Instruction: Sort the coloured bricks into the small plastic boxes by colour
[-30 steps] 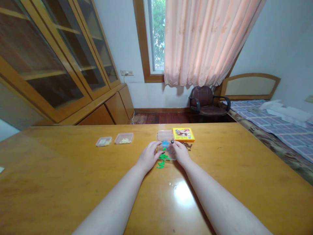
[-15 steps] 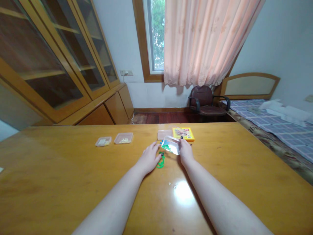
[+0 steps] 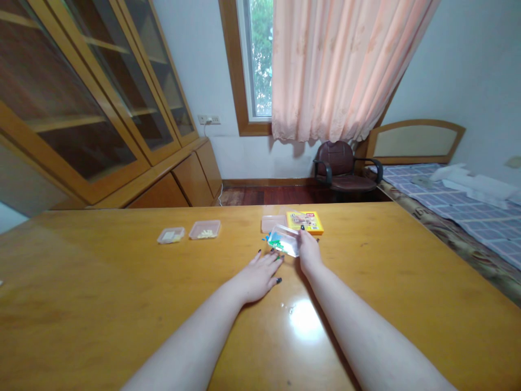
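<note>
The two hands are apart: the left hand [image 3: 258,279] lies palm down with its fingers loosely spread, gripping nothing, on the glossy yellow-brown wooden table [image 3: 101,304], while the right hand [image 3: 310,254] is clamped on the right end of a shallow clear plastic box [image 3: 291,243], held at a tilt just beyond the left fingertips. From where I stand, a small translucent plastic container [image 3: 171,235] sits well off to the left hand's far left, and a larger translucent plastic container [image 3: 198,226] with little cream-coloured pieces [image 3: 207,234] is beside it, closer to that hand. Small bright-blue pieces [image 3: 266,238] show just past the left fingertips, by the box's left edge. Small bright-green pieces [image 3: 277,245] show at the box's left side; some green is at the left fingertips too, though I can't quite make out whether they touch it. A flat translucent plastic tray [image 3: 272,223] lies beyond the box, and a yellow rectangular box with printed pictures [image 3: 305,220] lies just beyond the right hand.
</note>
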`<state>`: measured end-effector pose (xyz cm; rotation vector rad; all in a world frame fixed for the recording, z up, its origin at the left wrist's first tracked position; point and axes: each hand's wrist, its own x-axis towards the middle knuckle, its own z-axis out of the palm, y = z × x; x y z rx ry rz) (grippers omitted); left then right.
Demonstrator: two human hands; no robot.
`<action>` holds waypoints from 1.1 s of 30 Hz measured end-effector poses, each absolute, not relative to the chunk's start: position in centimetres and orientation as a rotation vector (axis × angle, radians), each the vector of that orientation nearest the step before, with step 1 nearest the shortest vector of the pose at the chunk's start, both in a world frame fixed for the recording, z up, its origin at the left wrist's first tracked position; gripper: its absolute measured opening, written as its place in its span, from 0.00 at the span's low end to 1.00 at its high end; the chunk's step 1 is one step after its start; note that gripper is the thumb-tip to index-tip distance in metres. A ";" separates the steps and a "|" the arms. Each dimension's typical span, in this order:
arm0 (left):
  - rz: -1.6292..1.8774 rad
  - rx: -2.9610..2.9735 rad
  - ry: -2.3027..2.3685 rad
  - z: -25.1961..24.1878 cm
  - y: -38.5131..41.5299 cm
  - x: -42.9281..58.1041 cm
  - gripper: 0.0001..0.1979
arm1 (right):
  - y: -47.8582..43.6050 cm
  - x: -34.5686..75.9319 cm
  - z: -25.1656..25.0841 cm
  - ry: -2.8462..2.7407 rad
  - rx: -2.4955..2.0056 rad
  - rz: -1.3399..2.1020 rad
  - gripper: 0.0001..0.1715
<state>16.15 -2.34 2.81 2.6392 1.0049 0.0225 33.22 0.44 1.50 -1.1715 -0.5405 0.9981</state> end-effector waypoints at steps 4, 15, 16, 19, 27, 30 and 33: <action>0.206 2.698 0.892 3.6 -1.9 16.2 0.18 | 0.9 33.5 0.3 -0.606 -1.193 0.966 0.17; 0.351 2.666 1.007 3.2 -0.9 15.7 0.04 | 0.8 33.4 0.4 -0.611 -1.168 0.971 0.15; 0.346 2.668 1.015 3.2 -0.8 15.7 0.04 | 0.8 33.3 0.5 -0.591 -1.152 0.992 0.15; 0.328 2.679 1.054 3.5 -0.9 15.6 0.05 | 0.8 33.1 0.6 -0.534 -1.098 1.047 0.14; 0.269 2.687 1.161 4.1 -1.0 15.5 0.05 | 0.2 32.9 1.5 -0.592 -1.148 1.009 0.14; 0.250 2.677 1.249 4.3 -1.0 15.5 0.05 | 0.2 32.9 1.5 -0.576 -1.131 1.036 0.15; 0.240 2.671 1.301 4.3 -1.0 15.5 0.07 | 0.3 32.9 1.3 -0.591 -1.125 1.052 0.15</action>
